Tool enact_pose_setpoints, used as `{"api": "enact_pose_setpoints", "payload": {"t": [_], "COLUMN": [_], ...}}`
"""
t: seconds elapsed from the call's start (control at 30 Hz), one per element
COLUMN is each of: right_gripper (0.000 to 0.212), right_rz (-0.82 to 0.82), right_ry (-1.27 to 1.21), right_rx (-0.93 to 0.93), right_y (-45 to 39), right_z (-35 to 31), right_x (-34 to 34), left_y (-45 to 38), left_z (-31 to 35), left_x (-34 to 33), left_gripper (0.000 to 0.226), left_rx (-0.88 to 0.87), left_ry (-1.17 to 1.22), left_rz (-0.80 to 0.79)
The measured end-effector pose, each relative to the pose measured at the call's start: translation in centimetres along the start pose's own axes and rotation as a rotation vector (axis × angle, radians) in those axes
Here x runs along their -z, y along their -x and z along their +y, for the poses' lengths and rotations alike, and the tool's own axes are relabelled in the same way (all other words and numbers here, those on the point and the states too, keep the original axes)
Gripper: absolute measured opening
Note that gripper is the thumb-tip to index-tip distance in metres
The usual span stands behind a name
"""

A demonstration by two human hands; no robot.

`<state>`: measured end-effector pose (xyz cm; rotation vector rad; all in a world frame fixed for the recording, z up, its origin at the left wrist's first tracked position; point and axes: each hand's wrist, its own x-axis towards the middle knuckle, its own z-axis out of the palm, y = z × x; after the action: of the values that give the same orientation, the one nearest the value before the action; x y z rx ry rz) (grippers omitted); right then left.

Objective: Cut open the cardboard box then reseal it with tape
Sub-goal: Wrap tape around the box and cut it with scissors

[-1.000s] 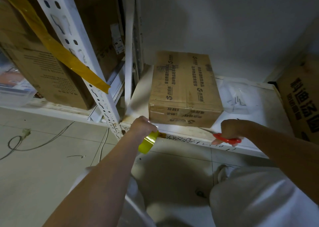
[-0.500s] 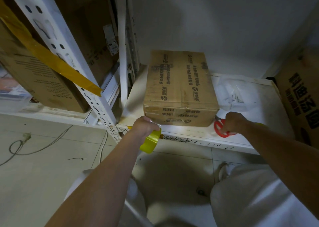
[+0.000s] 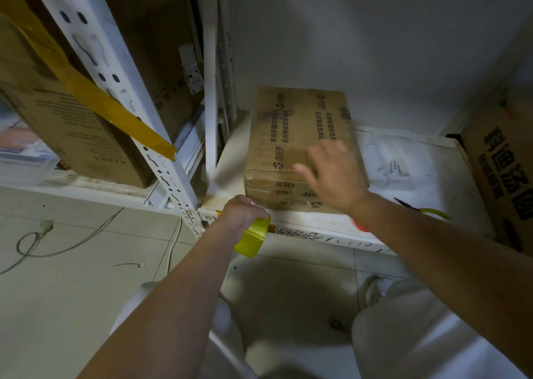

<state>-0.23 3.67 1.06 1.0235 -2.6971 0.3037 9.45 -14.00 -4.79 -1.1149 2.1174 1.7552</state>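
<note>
Reaching hand: right hand (image 3: 336,176), blurred, fingers (image 3: 305,170) straight and spread, empty, over the near end of the box; whether they touch the lid cannot be told.
Gripping hand: left hand (image 3: 240,212), fingers curled round a yellow tape roll (image 3: 252,238) at the shelf's front edge.
Box: cardboard box (image 3: 291,136) lies flat on the white shelf (image 3: 317,224), under and beyond the right fingers, just past the left knuckles.
Scissors: red handle (image 3: 360,226) peeks out beneath the right wrist, on the shelf.
Pliers: yellow-handled pliers (image 3: 427,210) lie right of the right wrist.
Bag: clear plastic bag (image 3: 401,159) lies right of the spread fingers.
</note>
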Motion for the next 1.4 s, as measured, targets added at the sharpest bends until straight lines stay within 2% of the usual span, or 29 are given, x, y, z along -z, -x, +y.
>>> {"api": "enact_pose_setpoints", "payload": {"t": [0.07,0.17,0.4,0.6,0.67,0.73,0.83,1.07,1.2,1.3,1.4], "right_gripper": [0.065,0.072,0.071,0.086,0.078,0.067,0.067,0.075,0.064,0.051,0.045], "right_rz": [-0.128,-0.185,-0.171,-0.132,-0.081,0.037,0.094,-0.021,0.025,0.024,-0.063], "right_ry": [0.100,0.164,0.233,0.268,0.266,0.247,0.261,0.338,0.349,0.246,0.082], "right_rx": [0.140,0.162,0.122,0.075,0.058,0.030,-0.021,-0.038,-0.039,-0.021,0.069], "right_y": [-0.8,-2.0,-2.7,-2.0,-2.3,-2.7,-3.0,-2.8,-2.6,-2.5,-2.5], "right_z": [-2.4,-4.5,-4.9,-5.3,-5.7,-6.2,-7.1,-7.7,-7.7,-7.3,-5.6], "right_x": [-1.2,-3.4,-5.6,-6.7,-6.7,-6.3,-6.1,-6.7,-6.3,-5.5,-3.9], "left_y": [0.3,0.4,0.4,0.8,0.7,0.6,0.7,1.1,1.4,1.6,2.1], "left_z": [0.1,-0.1,0.2,0.4,0.1,-0.1,-0.4,-0.2,0.0,0.0,0.3], "left_x": [0.1,0.6,0.9,0.9,1.1,1.2,1.3,1.4,1.6,1.6,1.3], "left_gripper": [0.031,0.033,0.031,0.029,0.028,0.027,0.026,0.026,0.027,0.029,0.028], "left_rx": [-0.012,-0.011,-0.020,-0.034,-0.018,-0.003,0.008,0.007,0.004,0.007,-0.001], "left_ry": [0.019,0.035,0.079,0.070,0.060,0.064,0.064,0.085,0.073,0.074,0.072], "left_rz": [0.000,0.014,-0.021,-0.028,-0.021,-0.021,-0.028,-0.025,-0.034,-0.034,-0.043]}}
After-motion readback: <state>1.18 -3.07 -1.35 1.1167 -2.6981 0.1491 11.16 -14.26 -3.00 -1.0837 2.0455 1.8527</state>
